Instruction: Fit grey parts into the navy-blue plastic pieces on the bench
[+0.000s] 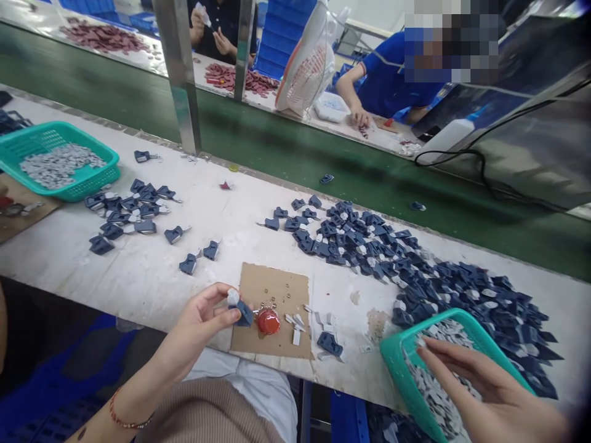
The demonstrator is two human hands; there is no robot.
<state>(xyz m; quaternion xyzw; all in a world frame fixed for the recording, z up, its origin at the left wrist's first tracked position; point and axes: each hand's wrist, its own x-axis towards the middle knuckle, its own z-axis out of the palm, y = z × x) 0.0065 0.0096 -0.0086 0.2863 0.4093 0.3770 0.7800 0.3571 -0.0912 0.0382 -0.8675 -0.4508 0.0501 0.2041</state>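
My left hand (215, 311) pinches a dark blue plastic part (243, 315) with a whitish piece at its top, held over the left edge of a cardboard sheet (258, 280). Beside it on the cardboard sits a small round red dish (268, 322), wet and shiny, with tiny metal rings around it. Several small white pieces (296, 326) lie to the dish's right. Over a green basket (392, 357) full of small grey-white pieces (434, 394), my right hand (484, 387) has thumb and forefinger together on a small white piece (421, 341).
A large heap of dark blue parts (462, 289) spreads along the right side. A smaller group (133, 209) lies at left beside another green basket (87, 184). A metal post (178, 80) rises at the green belt (277, 147). Across it, two people handle small parts.
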